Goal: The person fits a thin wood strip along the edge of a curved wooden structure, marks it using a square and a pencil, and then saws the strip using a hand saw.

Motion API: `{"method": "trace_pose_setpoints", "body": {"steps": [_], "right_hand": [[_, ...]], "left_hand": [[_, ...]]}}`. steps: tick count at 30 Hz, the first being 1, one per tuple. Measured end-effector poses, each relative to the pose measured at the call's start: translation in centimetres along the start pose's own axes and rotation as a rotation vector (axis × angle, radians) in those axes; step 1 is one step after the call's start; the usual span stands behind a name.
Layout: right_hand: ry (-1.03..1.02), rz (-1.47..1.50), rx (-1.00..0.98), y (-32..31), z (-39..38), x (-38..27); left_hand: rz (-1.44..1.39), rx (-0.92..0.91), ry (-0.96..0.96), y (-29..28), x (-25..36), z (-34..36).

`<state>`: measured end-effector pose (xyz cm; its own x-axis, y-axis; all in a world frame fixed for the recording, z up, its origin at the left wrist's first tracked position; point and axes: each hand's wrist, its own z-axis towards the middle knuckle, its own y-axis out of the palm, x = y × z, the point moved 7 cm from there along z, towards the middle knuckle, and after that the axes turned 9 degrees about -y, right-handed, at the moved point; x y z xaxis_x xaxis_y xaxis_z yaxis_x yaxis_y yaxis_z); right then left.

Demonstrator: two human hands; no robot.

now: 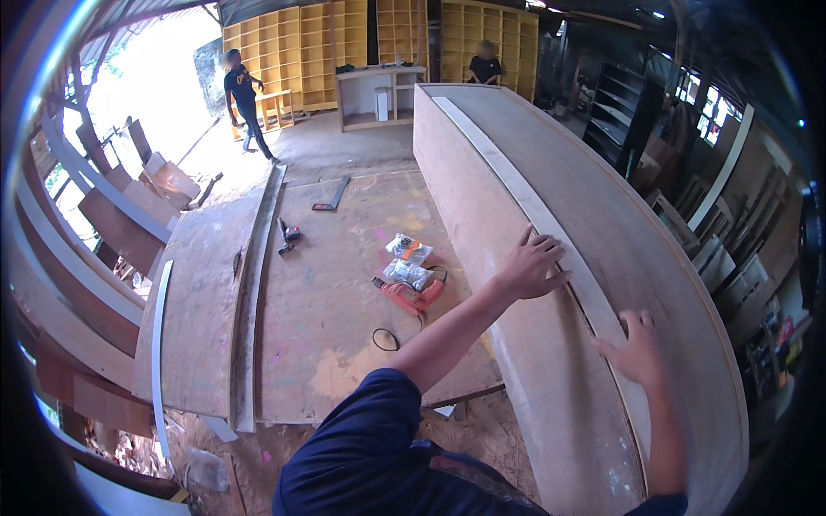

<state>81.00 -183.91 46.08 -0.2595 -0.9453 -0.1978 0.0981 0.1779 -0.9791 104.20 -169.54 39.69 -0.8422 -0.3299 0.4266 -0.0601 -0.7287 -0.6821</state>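
Note:
A long, pale wooden strip lies lengthwise on top of a large plywood cabinet, along its left edge. Over the strip's middle, my left hand rests with its fingers spread, touching the wood. Nearer to me, my right hand is at the strip's right side, fingers apart and slightly blurred; whether it presses on the wood I cannot tell. Neither hand grasps anything. To the left of the cabinet, a red corded power drill lies on a plywood worktable, beside two clear plastic bags of small parts.
On the worktable are a cordless drill, a try square and a long metal-like rail. Boards lean at the left. Two people stand farther back, near yellow shelving. A black rack is at the right.

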Motion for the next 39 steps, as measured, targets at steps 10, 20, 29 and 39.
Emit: {"method": "trace_pose_setpoints", "body": {"steps": [10, 20, 29, 39], "right_hand": [[0.192, 0.239, 0.129, 0.4, -5.9, 5.0], [0.022, 0.216, 0.293, 3.0, 3.4, 4.5], [-0.030, 0.241, 0.353, 4.3, 11.4, 2.3], [0.034, 0.200, 0.290, 3.9, 16.2, -1.5]], "left_hand": [[0.037, 0.022, -0.093, 1.6, 2.6, 0.2], [-0.147, 0.133, 0.099, 2.8, 7.9, -2.2], [-0.193, 0.087, 0.034, 1.9, 5.8, -7.0], [-0.179, 0.116, 0.020, 0.2, 4.7, -7.4]]}}
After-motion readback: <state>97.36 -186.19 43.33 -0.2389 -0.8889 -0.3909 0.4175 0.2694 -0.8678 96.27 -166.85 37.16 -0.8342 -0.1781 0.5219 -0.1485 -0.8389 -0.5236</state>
